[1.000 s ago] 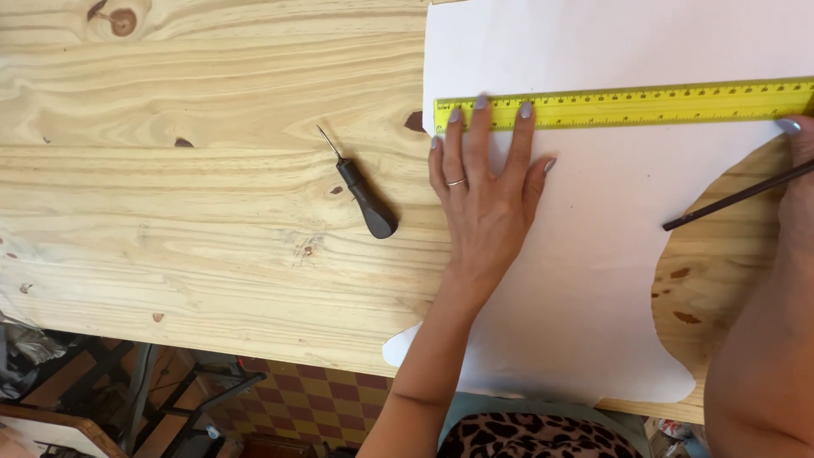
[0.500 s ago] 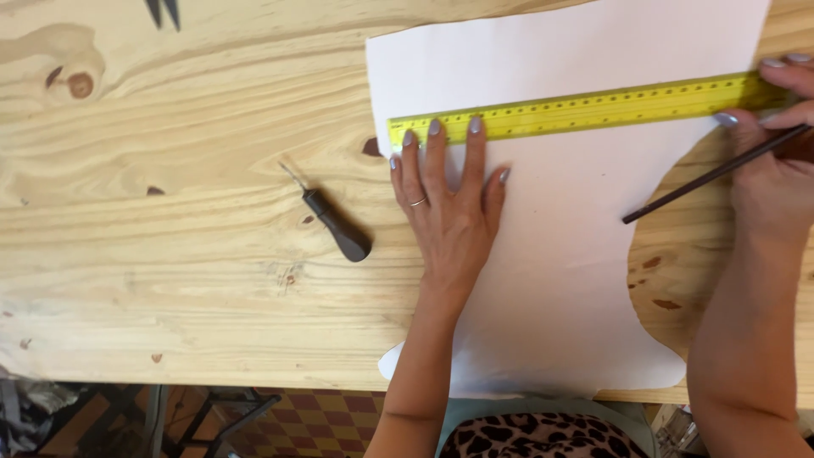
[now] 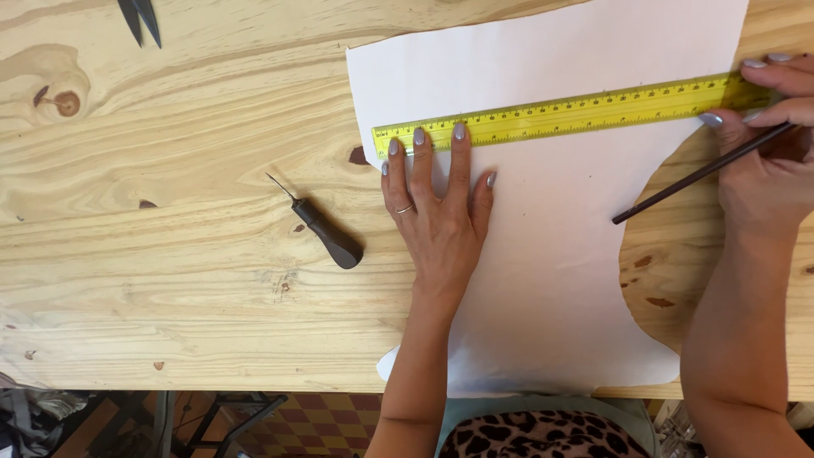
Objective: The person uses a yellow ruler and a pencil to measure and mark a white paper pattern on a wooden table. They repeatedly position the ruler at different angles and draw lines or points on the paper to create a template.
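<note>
— What's under her hands from where you stand?

— A big pale wooden table (image 3: 170, 280), knots showing, and on it a large white sheet (image 3: 551, 280) with a curved cut-out on the side by the right hand. Both hands rest on that sheet.

— And the yellow thing?

— A long yellow ruler (image 3: 577, 110), lying slightly tilted across the sheet, running from the left hand's fingertips over to the right hand.

— How is the left hand (image 3: 437, 212) placed?

— Flat, palm down, fingers spread a little — the tips press on the near end of the ruler. It grips nothing; there's a ring on one finger.

— The right hand (image 3: 767, 161)?

— Curled. Its fingers pinch the far end of the ruler, and a thin dark pencil (image 3: 699, 174) is held in that same hand, slanting down towards the left hand.

— Anything loose?

— An awl (image 3: 326, 233) with a dark handle lies on bare wood just left of the left hand, untouched. Well beyond it, at the table's far edge, the dark tips of scissors (image 3: 140, 19) show.
</note>
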